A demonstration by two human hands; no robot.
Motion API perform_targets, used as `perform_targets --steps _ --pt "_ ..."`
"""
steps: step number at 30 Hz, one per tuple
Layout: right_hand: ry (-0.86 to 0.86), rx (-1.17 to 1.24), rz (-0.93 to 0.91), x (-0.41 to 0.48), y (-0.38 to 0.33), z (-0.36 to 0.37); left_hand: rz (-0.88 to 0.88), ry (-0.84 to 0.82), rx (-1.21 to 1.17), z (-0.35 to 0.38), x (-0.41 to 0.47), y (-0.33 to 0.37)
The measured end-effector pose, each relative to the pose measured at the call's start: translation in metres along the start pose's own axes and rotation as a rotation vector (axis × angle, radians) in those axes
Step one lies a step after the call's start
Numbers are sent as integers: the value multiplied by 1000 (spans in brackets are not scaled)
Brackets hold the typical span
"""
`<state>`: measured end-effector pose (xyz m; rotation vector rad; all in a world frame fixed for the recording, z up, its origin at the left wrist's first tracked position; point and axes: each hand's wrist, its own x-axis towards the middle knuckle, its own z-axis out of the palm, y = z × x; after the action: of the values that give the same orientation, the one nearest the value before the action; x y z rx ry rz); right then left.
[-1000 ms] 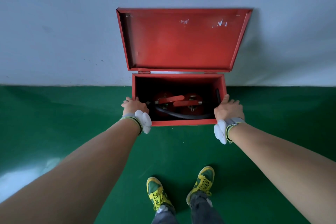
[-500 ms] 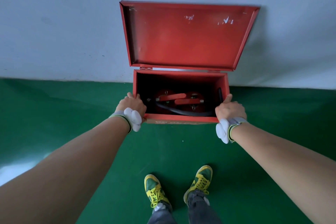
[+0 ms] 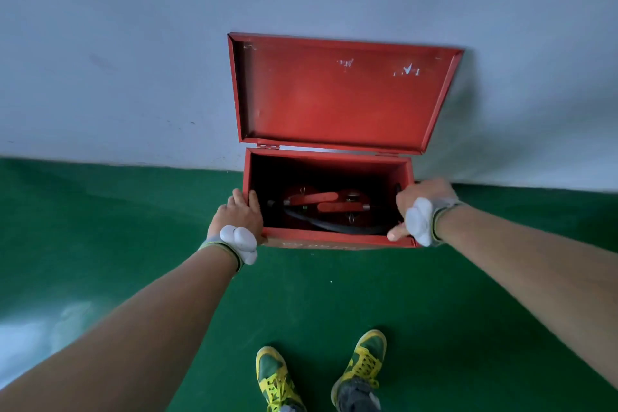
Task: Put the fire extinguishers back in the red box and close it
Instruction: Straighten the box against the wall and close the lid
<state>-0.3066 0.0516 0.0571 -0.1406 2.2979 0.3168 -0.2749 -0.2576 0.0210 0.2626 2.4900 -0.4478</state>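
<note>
While lid (image 3: 337, 94) stands propped against wall (image 3: 133, 44), red box (image 3: 334, 239) on floor (image 3: 133, 227) is gripped at both side walls: left hand (image 3: 239, 216) clasped over left rim, right hand (image 3: 419, 207) over right rim. Fire extinguishers (image 3: 326, 207) already seated inside, hose across. Hold likely for squaring box before closing.

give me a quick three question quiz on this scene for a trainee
1. True or false: the lid of the red box is already shut.
2. Multiple choice: where are the fire extinguishers? A) on the green floor B) inside the box C) in the person's hands
3. Short answer: what is each hand touching?

Key
1. False. The lid stands open against the wall.
2. B. Two lie in the box with a black hose.
3. The left hand is on the box's left wall, the right hand on its right front corner.
</note>
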Motion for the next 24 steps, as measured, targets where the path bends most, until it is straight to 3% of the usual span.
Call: perform_targets --steps 5,7,10,19,24 --pt "779 151 118 28 48 -97 43 62 -79 3 -12 -10" --pt "941 31 118 28 61 -123 46 107 -87 1 -14 -16" --pt "957 -90 78 31 64 -140 37 247 -41 -16 -8 -26" --pt "895 -67 65 31 48 -152 44 604 74 -115 37 -40" --pt "997 -104 -60 -4 55 -148 108 728 136 -150 22 -44"
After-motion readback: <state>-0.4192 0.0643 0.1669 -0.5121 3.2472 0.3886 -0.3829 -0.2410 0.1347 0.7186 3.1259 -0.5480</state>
